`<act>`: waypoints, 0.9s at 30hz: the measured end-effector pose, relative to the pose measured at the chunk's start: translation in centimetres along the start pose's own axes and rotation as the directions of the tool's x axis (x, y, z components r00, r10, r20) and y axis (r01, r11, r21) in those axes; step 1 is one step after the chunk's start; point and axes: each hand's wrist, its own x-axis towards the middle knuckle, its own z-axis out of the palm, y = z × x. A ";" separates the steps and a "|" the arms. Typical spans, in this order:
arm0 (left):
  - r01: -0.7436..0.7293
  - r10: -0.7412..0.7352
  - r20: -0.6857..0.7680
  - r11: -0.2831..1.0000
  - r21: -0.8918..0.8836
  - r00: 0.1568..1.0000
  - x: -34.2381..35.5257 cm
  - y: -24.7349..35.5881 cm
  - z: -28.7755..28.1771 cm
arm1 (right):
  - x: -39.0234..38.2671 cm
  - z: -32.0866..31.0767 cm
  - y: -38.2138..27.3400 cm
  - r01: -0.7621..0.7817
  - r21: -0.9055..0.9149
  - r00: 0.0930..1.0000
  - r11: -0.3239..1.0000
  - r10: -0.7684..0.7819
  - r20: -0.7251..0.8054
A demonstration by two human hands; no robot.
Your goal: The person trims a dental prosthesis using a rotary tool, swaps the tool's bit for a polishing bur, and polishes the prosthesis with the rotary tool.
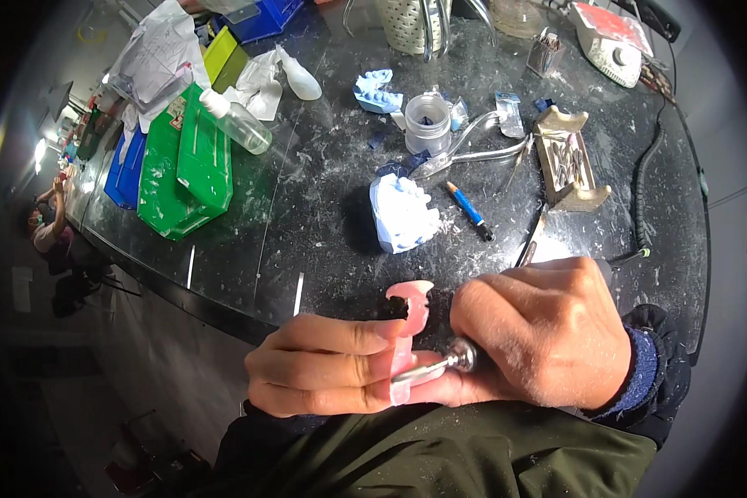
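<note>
My left hand (315,365) pinches a pink acrylic denture base (416,305), with the fingers on its left side. Its curved upper end has a notched edge and stands free above the fingertips. My right hand (548,332) is closed round a metal rotary handpiece (463,355). The slim tip of the handpiece points left and meets the lower part of the denture base. My right thumb reaches across behind the denture base. Just beyond the hands a pale blue dental cast (402,214) with teeth rests on the dark bench.
Blue pencil (470,212), pliers (481,155) and plastic jar (427,124) lie beyond the cast, near a second cast (378,91). A tool holder (568,162) stands right. Green bin (187,170) and spray bottle (239,123) are left. White dust covers the bench (307,224). Another person (54,224) is far left.
</note>
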 end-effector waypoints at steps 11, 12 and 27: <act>0.046 -0.110 -0.222 0.960 -0.277 0.969 0.5 -0.8 0.9 | 0.9 -1.4 1.0 0.003 0.343 0.995 0.939 0.030 -0.091; 0.094 -0.174 -0.215 0.938 -0.334 0.961 0.5 -0.8 0.9 | 1.0 -1.4 1.1 0.000 0.430 0.992 0.903 0.055 -0.115; 0.519 -0.618 0.176 0.434 -0.736 0.766 1.3 0.4 -0.9 | 1.1 -1.0 0.9 -0.040 0.746 0.981 0.664 0.168 -0.096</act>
